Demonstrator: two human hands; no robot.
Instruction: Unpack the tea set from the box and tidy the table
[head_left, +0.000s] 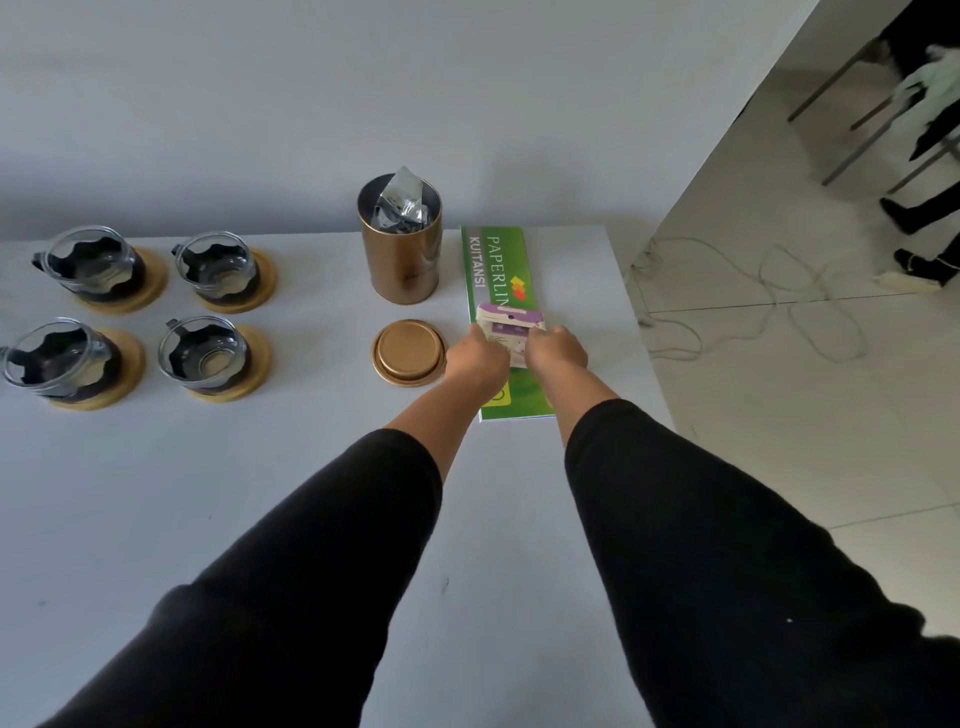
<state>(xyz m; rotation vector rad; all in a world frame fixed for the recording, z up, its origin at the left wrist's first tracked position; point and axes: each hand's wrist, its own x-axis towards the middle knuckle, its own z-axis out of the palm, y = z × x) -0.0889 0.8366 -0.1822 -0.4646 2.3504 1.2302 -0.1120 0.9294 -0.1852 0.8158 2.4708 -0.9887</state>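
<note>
Head view — a small packet (509, 327) is gripped by both hands, left hand (477, 358) and right hand (556, 351), above a green booklet (493, 270).

Four glass cups (217, 270) were set in a two-by-two block at the left of the table (260, 493), each on its own coaster (130, 358). To their right an open canister (400, 254) was stood upright with foil packets (401, 205) held inside it, and its lid (409, 352) was laid just in front of it. Right of both, a booklet (496, 270) was laid flat near the table's right edge, and a small carton (509, 332) was held over it between the left hand (477, 358) and the right hand (556, 351)
</note>
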